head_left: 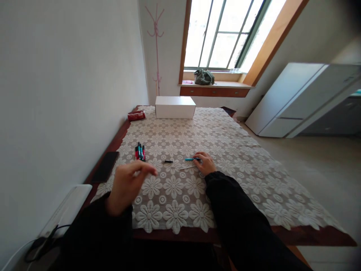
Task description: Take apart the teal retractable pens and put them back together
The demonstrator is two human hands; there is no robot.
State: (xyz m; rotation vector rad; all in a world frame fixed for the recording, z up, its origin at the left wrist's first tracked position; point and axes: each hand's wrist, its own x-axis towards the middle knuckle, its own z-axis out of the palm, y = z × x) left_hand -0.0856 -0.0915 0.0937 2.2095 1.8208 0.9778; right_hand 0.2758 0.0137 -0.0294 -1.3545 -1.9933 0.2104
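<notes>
My right hand [205,162] rests on the tablecloth, its fingers closed on the end of a teal pen barrel [188,159]. Beside that hand lies a thin white stick [186,168], which looks like a pen refill. A short black pen part [168,161] sits on the cloth between my two hands. My left hand [129,182] is above the cloth at the left, thumb and fingers pinched together; whether something small is between them cannot be seen. Just beyond it several pens [140,151] with black, teal and red parts lie side by side, partly hidden by this hand.
A white box [175,108] stands at the table's far end, with a red packet [136,115] to its left. Along the left edge lie a black phone [105,166] and a white device [69,207] with cables. Flowered lace cloth [175,216] covers the table; a wall runs along the left.
</notes>
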